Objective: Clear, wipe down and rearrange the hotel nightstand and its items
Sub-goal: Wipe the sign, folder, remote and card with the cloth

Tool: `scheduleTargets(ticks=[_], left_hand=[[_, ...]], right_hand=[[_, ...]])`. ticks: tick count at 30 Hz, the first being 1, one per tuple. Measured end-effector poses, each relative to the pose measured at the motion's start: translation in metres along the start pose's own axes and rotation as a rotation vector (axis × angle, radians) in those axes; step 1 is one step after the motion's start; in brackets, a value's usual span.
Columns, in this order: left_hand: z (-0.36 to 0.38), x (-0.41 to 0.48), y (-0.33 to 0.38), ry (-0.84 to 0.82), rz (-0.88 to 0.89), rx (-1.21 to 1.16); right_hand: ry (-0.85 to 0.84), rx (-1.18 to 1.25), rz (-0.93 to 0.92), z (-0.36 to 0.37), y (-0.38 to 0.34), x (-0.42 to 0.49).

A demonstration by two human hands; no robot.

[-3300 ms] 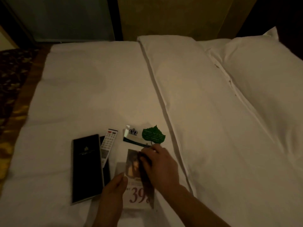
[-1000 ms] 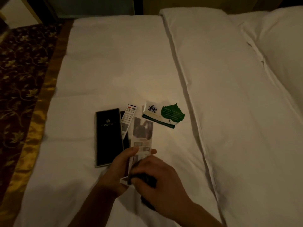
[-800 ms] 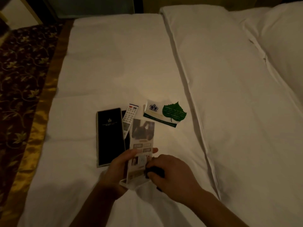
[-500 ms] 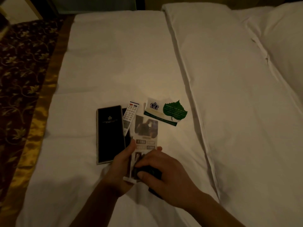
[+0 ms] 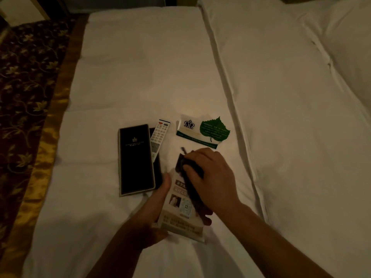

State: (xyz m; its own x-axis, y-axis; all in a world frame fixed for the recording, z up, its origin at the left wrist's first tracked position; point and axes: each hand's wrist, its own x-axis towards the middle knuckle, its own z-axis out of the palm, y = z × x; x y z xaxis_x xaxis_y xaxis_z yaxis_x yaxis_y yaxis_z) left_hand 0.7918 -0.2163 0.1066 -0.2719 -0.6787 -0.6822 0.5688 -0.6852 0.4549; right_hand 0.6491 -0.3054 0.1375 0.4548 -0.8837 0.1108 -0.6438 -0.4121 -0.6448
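Several nightstand items lie on the white bed (image 5: 140, 67). My left hand (image 5: 154, 205) holds a printed leaflet stand (image 5: 180, 213) by its left edge, thumb on the front. My right hand (image 5: 208, 177) grips a dark cloth (image 5: 190, 173) and presses it on the upper part of the leaflet. Left of them lies a black folder (image 5: 135, 159) with a white remote (image 5: 159, 135) resting over a second dark item. A white card with a crown logo (image 5: 188, 127) and a green leaf card (image 5: 213, 130) lie just beyond my right hand.
A folded duvet edge (image 5: 230, 87) runs down the bed to the right of the items, with pillows (image 5: 345, 47) at the far right. A gold-trimmed, patterned bed runner (image 5: 24, 117) covers the left side.
My right hand with the cloth has slid up the leaflet from its lower end to its upper part. My left hand keeps holding the leaflet, now lower on its left edge.
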Motion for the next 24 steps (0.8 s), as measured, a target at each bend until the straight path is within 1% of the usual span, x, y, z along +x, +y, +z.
scheduleTargets(ticks=[1, 4, 5, 6, 9, 10, 11, 13, 16, 18, 20, 22, 24], left_hand=[[0.001, -0.001, 0.0, 0.013, 0.0, 0.031], [0.003, -0.002, 0.0, 0.049, 0.037, 0.062], [0.003, -0.003, 0.0, 0.081, 0.042, 0.068], [0.003, -0.002, 0.001, 0.084, 0.043, 0.048], [0.002, -0.005, 0.003, 0.025, 0.063, -0.045], [0.0, -0.005, 0.002, 0.031, 0.084, -0.061], [-0.002, -0.004, 0.003, 0.038, 0.116, -0.083], [-0.002, -0.001, 0.005, 0.05, 0.178, -0.136], [0.005, 0.003, 0.01, 0.19, 0.205, -0.118], [0.011, 0.003, 0.011, 0.258, 0.225, -0.043], [0.013, 0.003, 0.009, 0.334, 0.26, 0.041], [0.012, 0.004, 0.007, 0.444, 0.332, 0.065], [0.009, 0.005, 0.005, 0.56, 0.431, 0.045]], right_hand=[[0.021, 0.004, -0.011, 0.0, 0.001, -0.002], [0.027, 0.011, -0.239, 0.004, -0.011, -0.016], [0.016, 0.001, -0.273, 0.004, -0.011, -0.016], [0.012, -0.012, -0.236, 0.003, -0.009, -0.012], [0.033, -0.033, 0.072, -0.006, 0.01, 0.002], [0.031, -0.03, 0.104, -0.008, 0.016, 0.001], [0.014, -0.036, 0.079, -0.009, 0.019, -0.003], [-0.082, -0.002, -0.045, -0.009, 0.015, -0.015], [-0.311, 0.126, -0.246, -0.009, 0.004, -0.035], [-0.394, 0.127, -0.298, -0.011, 0.008, -0.038], [-0.367, 0.057, -0.198, -0.014, 0.02, -0.037], [-0.302, 0.015, -0.07, -0.019, 0.033, -0.038], [-0.263, 0.076, -0.045, -0.019, 0.036, -0.041]])
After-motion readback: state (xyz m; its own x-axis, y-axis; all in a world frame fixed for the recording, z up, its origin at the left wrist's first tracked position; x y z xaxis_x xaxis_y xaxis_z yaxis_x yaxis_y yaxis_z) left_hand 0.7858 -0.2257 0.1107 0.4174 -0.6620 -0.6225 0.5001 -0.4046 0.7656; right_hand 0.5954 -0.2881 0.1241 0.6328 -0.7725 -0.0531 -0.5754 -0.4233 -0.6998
